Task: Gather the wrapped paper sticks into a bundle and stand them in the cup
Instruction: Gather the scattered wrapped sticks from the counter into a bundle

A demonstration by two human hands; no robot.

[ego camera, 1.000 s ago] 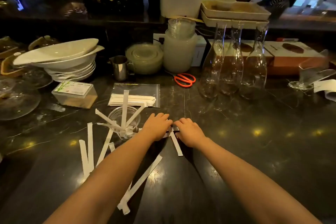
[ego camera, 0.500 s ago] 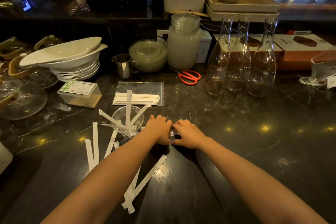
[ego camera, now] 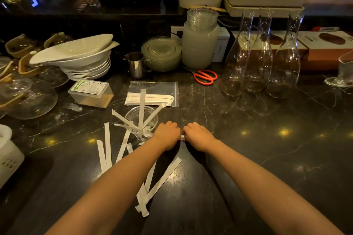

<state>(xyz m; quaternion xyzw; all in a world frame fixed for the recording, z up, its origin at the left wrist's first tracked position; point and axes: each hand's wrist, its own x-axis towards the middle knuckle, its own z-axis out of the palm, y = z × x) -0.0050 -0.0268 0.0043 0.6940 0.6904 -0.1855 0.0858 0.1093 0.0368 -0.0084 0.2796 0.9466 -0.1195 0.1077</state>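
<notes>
Sticks (ego camera: 183, 136) gripped between both hands on the counter (ego camera: 267, 139).
Left hand (ego camera: 166, 134) and right hand (ego camera: 197, 134) were clenched on them beside the cup (ego camera: 141, 120).

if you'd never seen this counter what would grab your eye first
Two bare hands meet at the centre of the dark counter, the left hand and right hand pinching something thin and pale between them. Just left, a clear cup holds fanned paper sticks. Orange scissors lie behind, beside three glass carafes.
</notes>
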